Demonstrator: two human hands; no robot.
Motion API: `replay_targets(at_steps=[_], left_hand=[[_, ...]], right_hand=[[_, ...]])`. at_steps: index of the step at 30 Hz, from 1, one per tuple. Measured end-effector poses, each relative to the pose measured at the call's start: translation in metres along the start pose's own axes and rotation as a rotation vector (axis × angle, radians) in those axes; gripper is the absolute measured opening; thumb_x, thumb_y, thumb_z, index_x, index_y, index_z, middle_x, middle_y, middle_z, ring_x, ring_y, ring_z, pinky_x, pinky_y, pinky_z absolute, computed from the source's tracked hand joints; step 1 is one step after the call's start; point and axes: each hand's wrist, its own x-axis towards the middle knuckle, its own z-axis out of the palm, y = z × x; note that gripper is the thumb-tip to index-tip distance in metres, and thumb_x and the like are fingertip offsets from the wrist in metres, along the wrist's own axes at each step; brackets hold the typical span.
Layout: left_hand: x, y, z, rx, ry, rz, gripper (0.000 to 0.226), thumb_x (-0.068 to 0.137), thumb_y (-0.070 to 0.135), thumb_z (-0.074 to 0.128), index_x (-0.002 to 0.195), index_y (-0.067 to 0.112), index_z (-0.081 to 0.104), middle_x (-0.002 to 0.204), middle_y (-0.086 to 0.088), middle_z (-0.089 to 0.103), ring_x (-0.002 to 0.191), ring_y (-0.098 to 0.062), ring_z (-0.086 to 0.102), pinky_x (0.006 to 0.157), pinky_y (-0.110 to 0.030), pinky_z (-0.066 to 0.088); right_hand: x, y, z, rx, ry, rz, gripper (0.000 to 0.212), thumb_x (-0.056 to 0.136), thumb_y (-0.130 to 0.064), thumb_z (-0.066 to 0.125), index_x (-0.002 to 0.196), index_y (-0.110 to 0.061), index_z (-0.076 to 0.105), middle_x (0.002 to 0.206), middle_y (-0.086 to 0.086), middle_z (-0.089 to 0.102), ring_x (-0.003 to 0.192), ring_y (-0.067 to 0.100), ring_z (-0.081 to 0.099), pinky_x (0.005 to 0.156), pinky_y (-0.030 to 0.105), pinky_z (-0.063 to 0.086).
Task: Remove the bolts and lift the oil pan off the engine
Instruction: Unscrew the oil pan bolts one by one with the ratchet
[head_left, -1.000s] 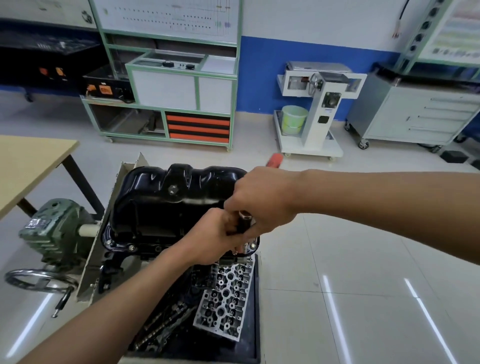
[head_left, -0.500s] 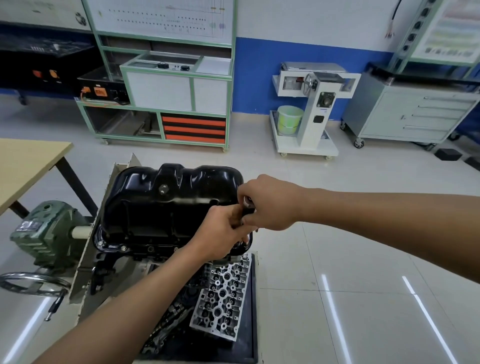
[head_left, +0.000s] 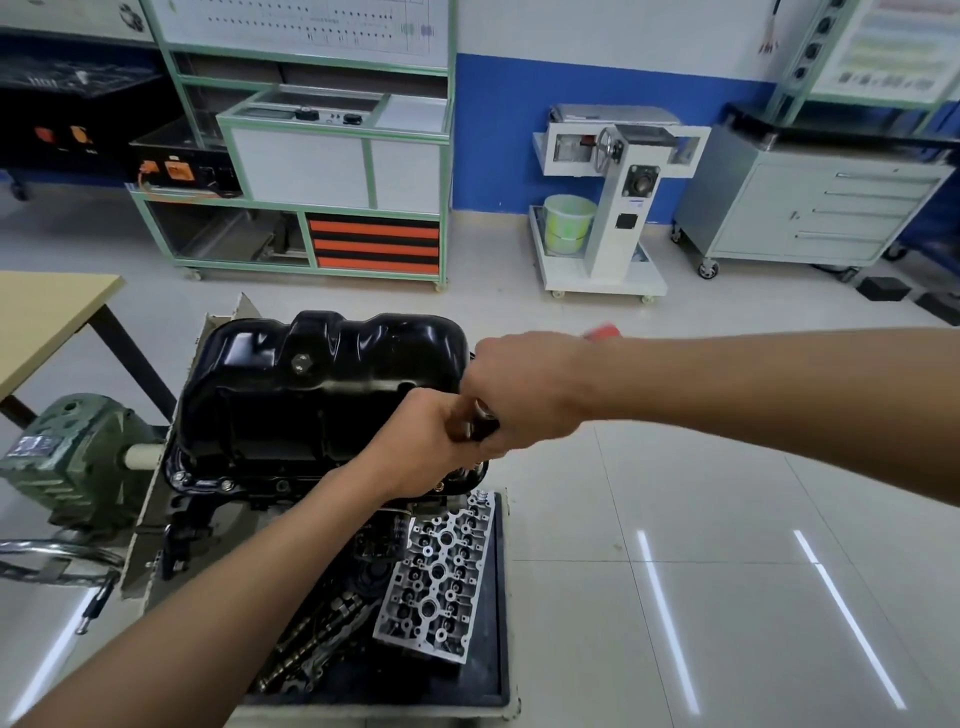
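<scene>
Bright, even light fills the workshop: white glare streaks the near floor tiles (head_left: 737, 525), highlights gleam on the black oil pan (head_left: 311, 400), and the far green-framed cabinet (head_left: 332, 171) bows at the frame's edges.

A white wheeled stand (head_left: 608, 234) carries a pale green bucket (head_left: 569, 223) on its base. Left of it stands a green-framed cabinet (head_left: 301, 166) with orange drawers (head_left: 373, 244); right, a grey drawer cabinet (head_left: 769, 208).

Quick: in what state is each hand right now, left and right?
Left hand: closed, gripping the wrench at its head end.
Right hand: closed, gripping the same wrench's handle.
</scene>
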Motion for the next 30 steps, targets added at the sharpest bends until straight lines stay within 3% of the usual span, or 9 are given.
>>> replay_targets(at_steps=[4,7,12,14,16,20,23,26,30], left_hand=[[-0.001,0.003,-0.005,0.015,-0.094,-0.055,0.037,0.086,0.014,0.081,0.056,0.029,0.067,0.054,0.008,0.068,0.045,0.0,0.056,0.051,-0.009,0.04],[-0.004,0.003,-0.004,0.011,-0.032,-0.03,0.032,0.089,0.018,0.08,0.061,0.027,0.066,0.057,0.009,0.068,0.049,-0.001,0.06,0.055,-0.01,0.044],[-0.006,0.0,0.001,0.003,0.047,0.047,0.005,0.09,0.014,0.077,0.088,0.009,0.076,0.068,-0.001,0.069,0.06,-0.015,0.064,0.061,-0.03,0.055],[-0.005,0.0,0.001,0.006,0.053,0.046,0.005,0.091,0.012,0.076,0.092,0.007,0.077,0.069,-0.001,0.069,0.058,-0.012,0.062,0.057,-0.026,0.051],[-0.005,0.003,-0.002,-0.031,0.044,0.017,0.003,0.09,0.013,0.078,0.088,0.013,0.076,0.066,0.003,0.07,0.055,-0.005,0.062,0.056,-0.016,0.047],[-0.004,0.009,-0.005,-0.085,-0.062,-0.044,0.012,0.087,0.007,0.079,0.083,0.013,0.071,0.072,0.007,0.075,0.057,-0.007,0.066,0.06,-0.017,0.053],[-0.003,0.011,-0.003,-0.152,-0.092,-0.048,0.012,0.088,0.0,0.076,0.087,0.01,0.069,0.09,-0.001,0.076,0.059,-0.014,0.066,0.063,-0.028,0.06],[-0.003,0.008,-0.001,-0.112,-0.051,-0.055,0.008,0.089,0.005,0.076,0.088,0.011,0.07,0.08,0.007,0.076,0.059,-0.013,0.067,0.061,-0.021,0.056],[-0.003,0.003,0.001,-0.025,0.011,0.005,0.009,0.09,0.019,0.078,0.09,0.027,0.073,0.074,0.001,0.074,0.061,-0.015,0.068,0.063,-0.027,0.057]], right_hand=[[0.005,0.008,-0.012,-0.306,0.105,-0.388,0.03,0.086,-0.052,0.064,0.109,-0.033,0.07,0.088,-0.007,0.068,0.07,0.018,0.058,0.059,0.029,0.044],[0.008,0.005,-0.01,-0.181,0.087,-0.162,0.029,0.083,-0.051,0.07,0.102,-0.03,0.069,0.083,-0.006,0.065,0.067,0.015,0.056,0.056,0.028,0.041],[0.008,-0.012,0.0,1.096,-0.118,0.554,0.026,0.086,-0.015,0.072,0.067,-0.004,0.058,0.042,0.004,0.054,0.034,0.013,0.041,0.036,0.017,0.033],[0.007,-0.015,0.0,1.222,-0.087,0.636,0.026,0.085,-0.01,0.072,0.067,-0.005,0.054,0.038,0.002,0.048,0.032,0.012,0.035,0.035,0.016,0.029],[0.006,-0.013,-0.001,0.862,-0.072,0.506,0.026,0.081,-0.018,0.077,0.068,-0.007,0.057,0.052,0.004,0.056,0.041,0.015,0.045,0.037,0.019,0.033],[0.004,0.0,-0.008,-0.29,0.083,-0.153,0.018,0.091,-0.021,0.067,0.108,-0.017,0.064,0.087,0.0,0.062,0.073,0.023,0.06,0.058,0.034,0.048],[0.004,0.008,-0.018,-0.515,0.165,-0.498,0.016,0.098,-0.02,0.057,0.112,-0.018,0.065,0.103,-0.001,0.067,0.097,0.021,0.062,0.084,0.034,0.045],[0.004,0.002,-0.015,-0.378,0.127,-0.216,0.016,0.094,-0.015,0.062,0.11,-0.018,0.063,0.091,-0.002,0.06,0.089,0.023,0.06,0.078,0.035,0.049],[0.006,-0.008,-0.015,0.517,-0.252,0.4,0.003,0.087,-0.002,0.064,0.089,-0.001,0.062,0.08,0.012,0.062,0.063,0.023,0.059,0.05,0.028,0.053]])
